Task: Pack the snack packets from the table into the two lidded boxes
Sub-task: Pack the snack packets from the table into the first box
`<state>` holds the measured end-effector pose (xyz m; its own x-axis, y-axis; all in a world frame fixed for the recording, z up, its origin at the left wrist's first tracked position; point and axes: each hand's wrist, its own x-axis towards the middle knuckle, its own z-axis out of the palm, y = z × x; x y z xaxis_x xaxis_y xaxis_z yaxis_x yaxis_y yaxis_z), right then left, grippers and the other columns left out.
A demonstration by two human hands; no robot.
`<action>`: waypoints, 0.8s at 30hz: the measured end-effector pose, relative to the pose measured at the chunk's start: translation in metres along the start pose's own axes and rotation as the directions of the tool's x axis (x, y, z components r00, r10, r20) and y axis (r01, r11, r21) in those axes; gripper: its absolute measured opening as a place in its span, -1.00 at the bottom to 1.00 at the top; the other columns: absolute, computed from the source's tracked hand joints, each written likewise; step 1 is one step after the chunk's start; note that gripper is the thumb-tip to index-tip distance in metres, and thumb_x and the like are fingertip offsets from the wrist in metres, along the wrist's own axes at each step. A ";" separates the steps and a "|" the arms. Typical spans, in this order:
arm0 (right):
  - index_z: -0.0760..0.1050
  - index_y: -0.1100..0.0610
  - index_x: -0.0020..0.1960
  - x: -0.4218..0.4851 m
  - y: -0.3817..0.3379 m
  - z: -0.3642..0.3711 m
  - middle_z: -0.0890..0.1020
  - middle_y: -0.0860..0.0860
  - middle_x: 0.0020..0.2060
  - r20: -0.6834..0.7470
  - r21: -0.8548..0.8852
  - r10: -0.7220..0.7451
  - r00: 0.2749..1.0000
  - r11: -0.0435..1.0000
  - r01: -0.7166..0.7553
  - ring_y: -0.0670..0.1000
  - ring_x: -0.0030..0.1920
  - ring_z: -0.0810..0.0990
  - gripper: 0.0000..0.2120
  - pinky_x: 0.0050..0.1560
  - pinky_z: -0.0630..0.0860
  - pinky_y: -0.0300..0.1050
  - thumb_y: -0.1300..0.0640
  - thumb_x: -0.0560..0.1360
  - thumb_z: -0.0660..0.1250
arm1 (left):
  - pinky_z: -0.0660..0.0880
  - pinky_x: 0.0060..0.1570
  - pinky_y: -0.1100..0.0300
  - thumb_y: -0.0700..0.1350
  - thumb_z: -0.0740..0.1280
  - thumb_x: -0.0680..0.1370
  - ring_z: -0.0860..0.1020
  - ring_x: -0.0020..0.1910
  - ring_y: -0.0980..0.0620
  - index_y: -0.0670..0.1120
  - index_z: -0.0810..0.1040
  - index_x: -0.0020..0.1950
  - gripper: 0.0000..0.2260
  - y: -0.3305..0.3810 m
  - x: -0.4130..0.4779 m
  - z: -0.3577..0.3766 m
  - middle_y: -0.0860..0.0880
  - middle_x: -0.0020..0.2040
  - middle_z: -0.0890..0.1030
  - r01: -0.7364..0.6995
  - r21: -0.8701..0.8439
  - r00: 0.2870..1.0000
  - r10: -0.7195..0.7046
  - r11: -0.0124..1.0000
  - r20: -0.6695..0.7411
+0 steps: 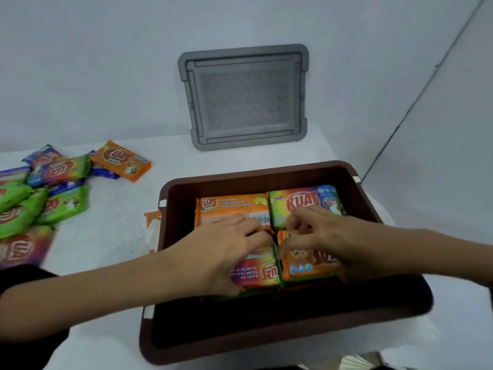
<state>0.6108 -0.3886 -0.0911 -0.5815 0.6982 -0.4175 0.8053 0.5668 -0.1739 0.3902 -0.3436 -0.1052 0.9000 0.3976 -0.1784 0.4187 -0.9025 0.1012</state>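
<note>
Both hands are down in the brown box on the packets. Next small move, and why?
Probably lift the left hand out toward the pile at the left of the table, while the right hand steadies the layer. The top packets in the brown box lie flat, side by side, and many remain unpacked.

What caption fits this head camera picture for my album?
Left hand and right hand arrange snack packets in the brown box; loose packets wait nearby, grey lid behind.
</note>
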 end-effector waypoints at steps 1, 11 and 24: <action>0.13 -0.28 0.36 0.000 -0.001 0.004 0.10 -0.12 0.27 -0.014 -0.029 -0.012 1.000 1.000 0.012 -0.13 0.21 0.09 -0.32 0.22 0.28 -0.31 0.13 0.41 0.38 | 0.56 0.06 0.12 0.16 0.50 0.24 0.51 0.12 0.06 0.02 0.41 0.27 -0.34 0.001 -0.001 0.000 0.05 0.17 0.51 0.000 0.023 1.000 0.000 1.000 -0.005; 0.06 -0.14 0.41 0.010 -0.007 0.006 0.12 -0.09 0.34 -0.021 -0.137 0.000 1.000 0.991 -0.003 -0.09 0.36 0.12 -0.40 0.27 0.35 -0.20 -0.07 0.48 0.28 | 0.27 0.37 0.13 0.12 0.27 0.52 0.21 0.38 0.05 0.02 0.12 0.48 -0.40 0.007 0.002 0.012 0.02 0.42 0.24 0.034 0.008 0.999 -0.034 0.999 0.023; 0.40 -0.23 0.23 0.080 -0.011 -0.105 0.54 -0.20 -0.05 -0.494 -0.011 -0.156 0.856 0.985 0.173 -0.17 -0.06 0.51 -0.58 -0.11 0.42 -0.36 -0.19 0.38 0.22 | 0.58 -0.10 0.21 0.04 0.36 0.49 0.59 -0.10 0.17 0.00 0.58 0.11 -0.76 -0.084 -0.083 -0.058 0.07 -0.02 0.64 0.402 -0.409 0.749 -0.551 0.819 -0.368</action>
<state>0.5437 -0.2933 -0.0293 -0.6800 0.7249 0.1101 0.6910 0.6839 -0.2341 0.2874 -0.2913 -0.0424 0.4876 0.8562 0.1706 0.7543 -0.5116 0.4116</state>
